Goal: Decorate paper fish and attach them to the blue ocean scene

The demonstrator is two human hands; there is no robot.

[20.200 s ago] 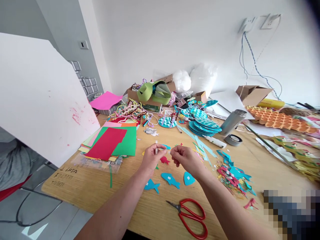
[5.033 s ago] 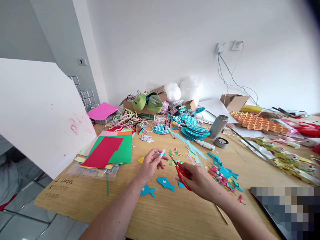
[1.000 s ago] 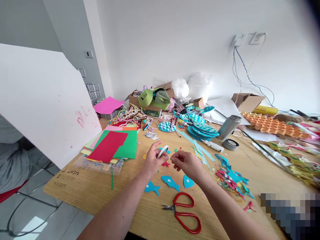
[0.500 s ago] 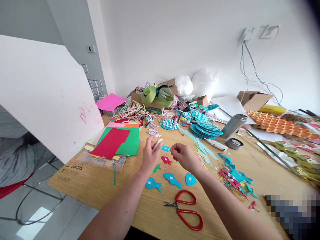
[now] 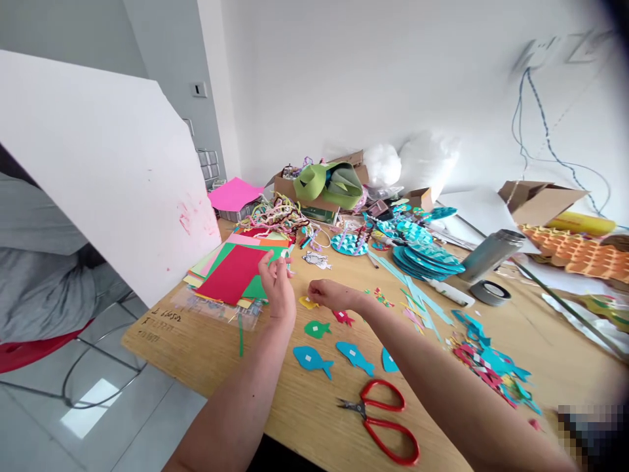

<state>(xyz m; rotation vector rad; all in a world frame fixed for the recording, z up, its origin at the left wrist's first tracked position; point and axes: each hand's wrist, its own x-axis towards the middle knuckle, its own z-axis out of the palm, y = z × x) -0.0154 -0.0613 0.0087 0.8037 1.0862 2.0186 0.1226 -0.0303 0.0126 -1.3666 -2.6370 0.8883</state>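
A yellow cutout (image 5: pixel 307 303) lies flat, partly hidden — right grip (image 5: pixel 328 294) together, left grip (image 5: pixel 279 288) unclear.

From where I stood, one camera, worn on the person's head, faced forward and down over the light-brown wooden tabletop (image 5: pixel 299 419), close below. It took in the bare left hand (image 5: pixel 279 282) and bare right hand (image 5: pixel 330 294) near the middle, bare forearms (image 5: pixel 240 393) entering from the bottom edge, and reached on to the plain white wall (image 5: pixel 368 72) behind, with glossy pale-grey floor tiles (image 5: pixel 147 413) at lower left.
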